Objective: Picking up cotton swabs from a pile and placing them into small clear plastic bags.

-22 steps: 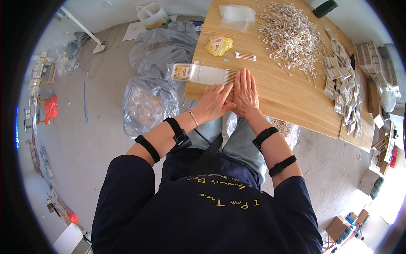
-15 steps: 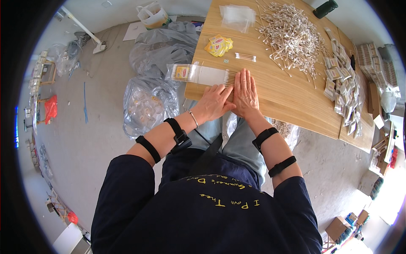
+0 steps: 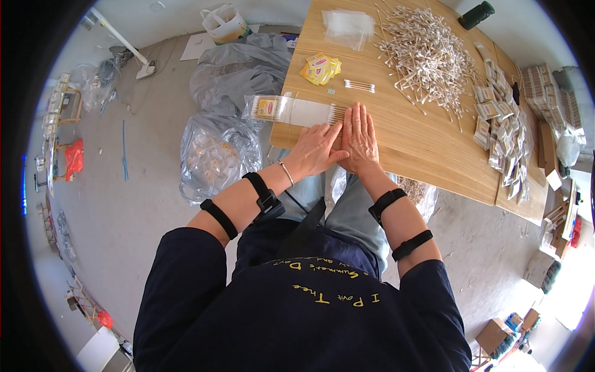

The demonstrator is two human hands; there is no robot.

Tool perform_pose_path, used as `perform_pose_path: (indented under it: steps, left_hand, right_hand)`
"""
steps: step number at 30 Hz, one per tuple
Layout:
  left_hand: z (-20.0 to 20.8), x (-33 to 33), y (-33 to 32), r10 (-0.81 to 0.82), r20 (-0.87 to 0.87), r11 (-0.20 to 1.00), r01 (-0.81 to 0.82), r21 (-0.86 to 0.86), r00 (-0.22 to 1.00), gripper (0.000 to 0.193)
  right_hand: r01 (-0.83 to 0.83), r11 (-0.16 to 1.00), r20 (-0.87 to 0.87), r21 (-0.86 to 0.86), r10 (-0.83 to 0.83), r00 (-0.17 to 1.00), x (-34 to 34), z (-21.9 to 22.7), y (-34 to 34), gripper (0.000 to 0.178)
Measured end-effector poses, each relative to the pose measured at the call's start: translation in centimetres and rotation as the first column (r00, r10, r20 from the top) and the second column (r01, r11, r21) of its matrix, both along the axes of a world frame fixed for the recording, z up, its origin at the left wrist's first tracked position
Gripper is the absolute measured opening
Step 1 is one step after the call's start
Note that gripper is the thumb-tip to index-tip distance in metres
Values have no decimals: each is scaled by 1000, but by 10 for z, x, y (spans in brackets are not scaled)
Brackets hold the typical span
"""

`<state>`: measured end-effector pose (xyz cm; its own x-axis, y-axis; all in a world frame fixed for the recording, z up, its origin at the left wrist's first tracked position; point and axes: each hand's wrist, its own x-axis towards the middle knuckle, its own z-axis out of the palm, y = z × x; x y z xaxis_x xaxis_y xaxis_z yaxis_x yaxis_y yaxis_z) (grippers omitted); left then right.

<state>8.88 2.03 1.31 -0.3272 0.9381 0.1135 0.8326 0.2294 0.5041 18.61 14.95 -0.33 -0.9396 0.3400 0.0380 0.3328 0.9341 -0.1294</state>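
At the table's near edge, a row of cotton swabs (image 3: 336, 114) lies side by side at the right end of a white card (image 3: 309, 112). My right hand (image 3: 359, 141) rests flat against the row's right side, fingers stretched out together. Beside it, my left hand (image 3: 315, 150) lies palm down with its fingers extended, their tips at the swabs' near ends and its thumb touching the right hand. The palms' undersides are hidden. Left of the card is a clear plastic bag (image 3: 286, 106) containing swabs and a yellow label card (image 3: 267, 108).
Farther back are yellow cards (image 3: 321, 68), a short row of swabs (image 3: 359, 86), clear bags (image 3: 349, 28) and a large swab heap (image 3: 427, 53). Filled packs (image 3: 508, 139) pile up at right. A plastic sack (image 3: 217, 155) stands left of the table (image 3: 427, 146).
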Motion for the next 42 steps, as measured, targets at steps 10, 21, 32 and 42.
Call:
perform_pose_path:
  steps: [10,21,32,42]
  left_hand:
    - [3,-1,5,18,11,1000,-17,-10,1000,77]
    - [11,-4,11,27,49,998,-24,-64,998,70]
    - [14,-9,19,17,49,985,-8,-174,999,80]
    - [13,-8,18,17,44,992,-12,-124,999,77]
  right_hand:
    - [9,1000,26,12,-9,1000,-1,-1,-1,100]
    - [3,999,-37,-41,-4,999,-1,-1,-1,95]
    - [13,998,-107,-66,-20,994,-1,1,-4,77]
    - [4,998,-104,-70,-11,995,-1,3,-4,77]
